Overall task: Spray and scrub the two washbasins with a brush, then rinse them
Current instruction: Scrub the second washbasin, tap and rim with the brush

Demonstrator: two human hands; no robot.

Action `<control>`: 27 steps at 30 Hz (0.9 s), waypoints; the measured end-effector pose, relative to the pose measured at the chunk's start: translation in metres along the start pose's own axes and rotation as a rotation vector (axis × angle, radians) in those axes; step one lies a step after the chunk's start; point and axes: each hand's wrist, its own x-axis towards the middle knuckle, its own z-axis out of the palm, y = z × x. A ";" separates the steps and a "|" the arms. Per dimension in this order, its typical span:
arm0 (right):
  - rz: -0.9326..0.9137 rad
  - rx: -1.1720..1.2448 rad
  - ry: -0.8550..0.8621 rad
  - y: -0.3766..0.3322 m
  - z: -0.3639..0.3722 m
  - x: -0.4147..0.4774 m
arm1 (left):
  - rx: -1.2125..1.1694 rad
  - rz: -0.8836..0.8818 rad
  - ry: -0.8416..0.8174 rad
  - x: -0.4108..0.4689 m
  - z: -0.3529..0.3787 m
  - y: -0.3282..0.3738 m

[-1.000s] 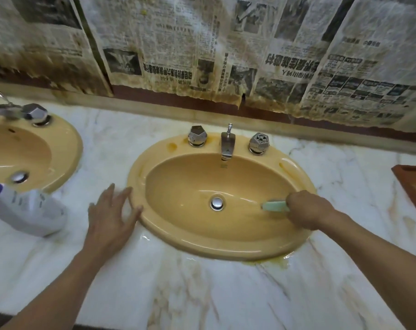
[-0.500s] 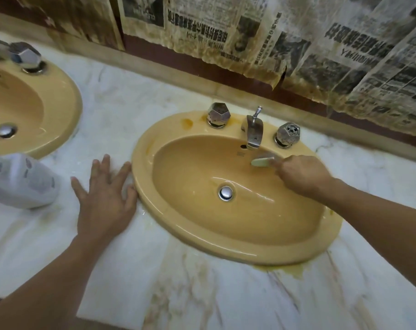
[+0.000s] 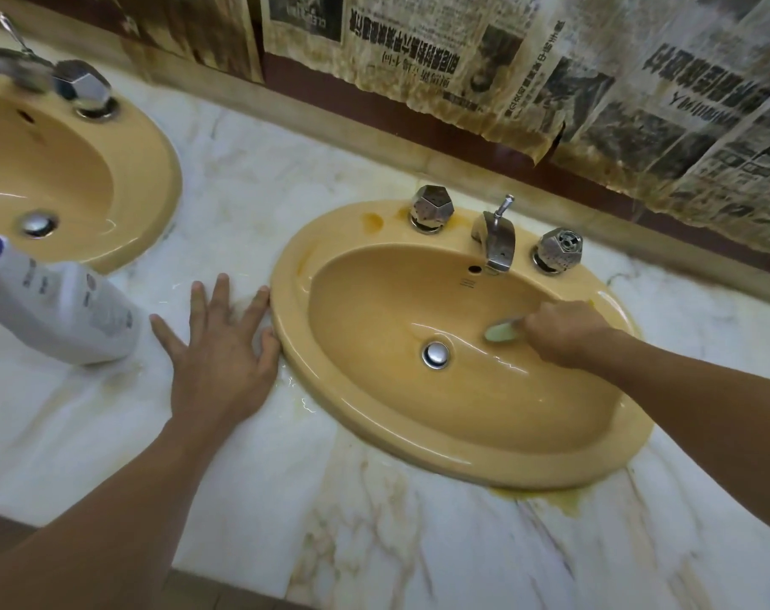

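The right hand [image 3: 568, 334] is curled round the handle of the brush [image 3: 499, 331]. Its pale green head pokes out to the left and rests on the inner wall of the basin at the centre right of the frame [image 3: 374, 310], just right of the drain [image 3: 436, 355] and below the tap [image 3: 497, 244]. The left hand [image 3: 220, 345] lies spread flat on the marble tabletop [image 3: 286, 499], thumb side touching the basin's left rim, bracing the body and holding nothing.

The brush looks small and light, with a stiff plastic handle. It is probably wet, so a full-fisted hold well back from the head seems the safe one (a fingertip pinch could slip under pressure). The glazed bowl is hard and slick, and it shines with wet streaks, so the bristles should glide rather than drag. I judge firm pressure is needed on the stained patches near the knobs.

The second basin [image 3: 145, 178] sits at the upper left. A white bottle [image 3: 66, 310] stands between the two basins at the left edge, best taken round its body.
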 end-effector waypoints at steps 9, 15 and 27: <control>-0.053 -0.085 0.402 0.024 -0.005 0.001 | -0.012 0.015 0.012 0.000 0.000 -0.002; 0.077 0.092 -0.272 0.006 0.010 -0.036 | -0.023 0.025 0.015 -0.001 0.000 -0.003; 0.187 0.331 -0.378 0.052 -0.001 -0.090 | -0.038 0.035 0.018 -0.002 -0.003 -0.003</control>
